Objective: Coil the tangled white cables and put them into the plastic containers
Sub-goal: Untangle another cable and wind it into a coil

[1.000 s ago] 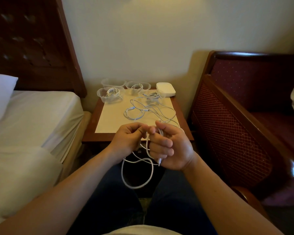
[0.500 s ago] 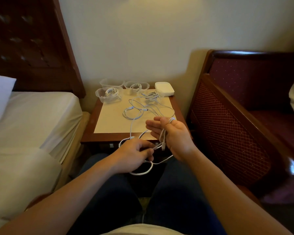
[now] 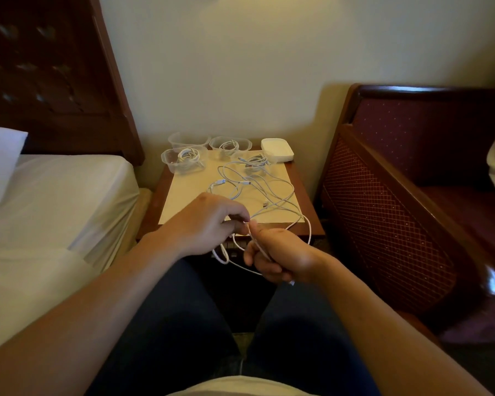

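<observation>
Both hands are gripping one thin white cable [image 3: 272, 208] at the near edge of the wooden nightstand [image 3: 305, 192].

Left hand [image 3: 209, 224] is pinching the cord; right hand [image 3: 277, 257] is curling around its loops. Coiled cables are lying in the round, clear plastic containers [image 3: 183, 160].

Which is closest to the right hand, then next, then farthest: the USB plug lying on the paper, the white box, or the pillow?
From the right hand, in the head view:
1. USB plug, on the paper just beyond the hand.
2. White box, at the nightstand's back right corner.
3. Pillow, far left on the bed.
</observation>
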Demonstrator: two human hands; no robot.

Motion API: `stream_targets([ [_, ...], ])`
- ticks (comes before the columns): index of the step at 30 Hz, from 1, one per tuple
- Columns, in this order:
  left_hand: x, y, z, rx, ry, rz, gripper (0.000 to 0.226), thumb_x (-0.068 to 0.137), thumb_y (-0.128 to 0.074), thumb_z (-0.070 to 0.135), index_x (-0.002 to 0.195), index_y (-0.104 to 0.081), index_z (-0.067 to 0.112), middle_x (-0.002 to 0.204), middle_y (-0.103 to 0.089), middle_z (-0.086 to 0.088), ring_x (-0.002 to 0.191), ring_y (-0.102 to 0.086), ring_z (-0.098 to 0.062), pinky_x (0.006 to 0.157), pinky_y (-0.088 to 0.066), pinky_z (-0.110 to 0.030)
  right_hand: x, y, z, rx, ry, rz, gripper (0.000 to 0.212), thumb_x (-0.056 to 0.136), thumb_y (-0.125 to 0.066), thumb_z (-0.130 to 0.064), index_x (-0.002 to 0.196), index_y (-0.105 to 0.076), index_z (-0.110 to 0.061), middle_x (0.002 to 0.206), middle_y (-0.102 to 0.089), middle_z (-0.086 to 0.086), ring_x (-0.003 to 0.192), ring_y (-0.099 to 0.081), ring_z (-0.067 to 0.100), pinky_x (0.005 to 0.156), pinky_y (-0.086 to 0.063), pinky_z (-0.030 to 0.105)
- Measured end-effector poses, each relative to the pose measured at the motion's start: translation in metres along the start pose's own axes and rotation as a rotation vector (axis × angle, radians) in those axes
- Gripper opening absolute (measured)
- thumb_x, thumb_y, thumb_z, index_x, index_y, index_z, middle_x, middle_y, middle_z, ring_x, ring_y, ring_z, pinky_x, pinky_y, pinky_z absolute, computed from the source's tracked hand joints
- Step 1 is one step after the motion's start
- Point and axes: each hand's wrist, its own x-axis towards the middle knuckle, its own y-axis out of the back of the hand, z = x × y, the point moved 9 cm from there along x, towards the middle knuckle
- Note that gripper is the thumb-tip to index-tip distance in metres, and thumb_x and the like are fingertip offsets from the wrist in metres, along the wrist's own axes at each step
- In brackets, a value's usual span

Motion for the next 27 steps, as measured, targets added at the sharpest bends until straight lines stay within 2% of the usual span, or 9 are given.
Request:
stream_targets([
  [2,-0.001,0.003,-0.005,-0.153,0.002,0.086,0.021,0.093,-0.068,0.007,0.098,-0.079,0.024,0.089,-0.076,0.013,0.089,-0.068,-0.001,0.078,-0.052,-0.020,-0.005,-0.026,-0.011,0.360,0.066,-0.265,0.065,0.103,-0.025,-0.061,0.084,-0.056,-0.008,0.040,-0.037,-0.003,0.028,-0.030,0.009,0.038,-0.016,0.023],
  [4,-0.003,-0.004,-0.011,-0.435,0.075,0.129,0.024,0.096,-0.064,0.005,0.093,-0.078,0.024,0.087,-0.076,0.008,0.080,-0.068,-0.004,0.075,-0.053,-0.025,-0.013,-0.036,-0.031,0.656,0.176,-0.442,0.050,0.105,-0.029,-0.051,0.090,-0.053,-0.010,0.045,-0.047,-0.004,0.032,-0.042,0.008,0.038,-0.029,0.021],
  [6,-0.006,-0.018,-0.012,-0.718,0.165,0.138,0.031,0.098,-0.059,0.000,0.094,-0.078,0.024,0.084,-0.076,0.003,0.076,-0.068,-0.011,0.071,-0.055,-0.026,-0.018,-0.034,-0.049,0.845,0.279,-0.502,0.039,0.107,-0.030,-0.041,0.096,-0.051,-0.010,0.055,-0.057,-0.002,0.043,-0.054,0.011,0.048,-0.043,0.022],
  [9,-0.011,-0.037,-0.010,-0.861,0.231,0.090,0.032,0.100,-0.058,0.006,0.103,-0.077,0.032,0.096,-0.077,-0.005,0.085,-0.067,-0.024,0.078,-0.055,-0.035,-0.021,-0.024,-0.064,1.026,0.371,-0.466,0.041,0.105,-0.037,-0.037,0.102,-0.062,-0.005,0.074,-0.069,0.003,0.067,-0.069,0.019,0.066,-0.056,0.028],
  [12,-0.015,-0.042,0.000,-0.932,0.242,0.107,0.015,0.096,-0.064,0.024,0.106,-0.075,0.025,0.094,-0.077,-0.002,0.086,-0.069,-0.017,0.079,-0.059,-0.037,-0.022,-0.011,-0.071,1.097,0.425,-0.279,0.042,0.100,-0.047,-0.037,0.100,-0.073,-0.004,0.089,-0.076,0.005,0.083,-0.075,0.019,0.072,-0.060,0.027],
  [16,-0.014,-0.044,0.007,-1.058,0.287,0.162,0.022,0.102,-0.054,0.005,0.122,-0.062,0.009,0.087,-0.070,-0.021,0.084,-0.066,-0.036,0.090,-0.057,-0.056,-0.031,0.015,-0.088,1.083,0.573,0.000,0.051,0.106,-0.038,-0.035,0.109,-0.074,0.001,0.108,-0.076,0.010,0.101,-0.074,0.020,0.081,-0.061,0.026],
  [20,-0.014,-0.036,0.011,-0.777,0.195,0.119,0.016,0.104,-0.053,0.007,0.108,-0.068,0.008,0.074,-0.068,-0.008,0.071,-0.064,-0.021,0.076,-0.056,-0.037,-0.037,0.037,-0.096,0.907,0.634,0.179,0.048,0.111,-0.026,-0.034,0.129,-0.054,0.001,0.118,-0.073,0.013,0.113,-0.070,0.024,0.091,-0.059,0.032],
  [23,-0.010,-0.031,0.021,-0.439,0.110,0.015,0.017,0.102,-0.056,0.018,0.109,-0.071,0.024,0.077,-0.072,0.003,0.069,-0.065,-0.007,0.072,-0.055,-0.031,-0.036,0.039,-0.089,0.663,0.662,0.307,0.039,0.110,-0.031,-0.031,0.121,-0.056,-0.004,0.122,-0.071,0.017,0.117,-0.068,0.030,0.099,-0.054,0.041],
  [27,0.002,-0.025,0.024,-0.057,0.072,-0.122,0.017,0.099,-0.059,0.029,0.111,-0.071,0.028,0.088,-0.071,0.007,0.081,-0.065,-0.009,0.076,-0.055,-0.037,-0.034,0.047,-0.078,0.422,0.634,0.544,0.029,0.110,-0.036,-0.026,0.109,-0.062,-0.015,0.115,-0.075,0.009,0.112,-0.071,0.021,0.100,-0.055,0.038],
])
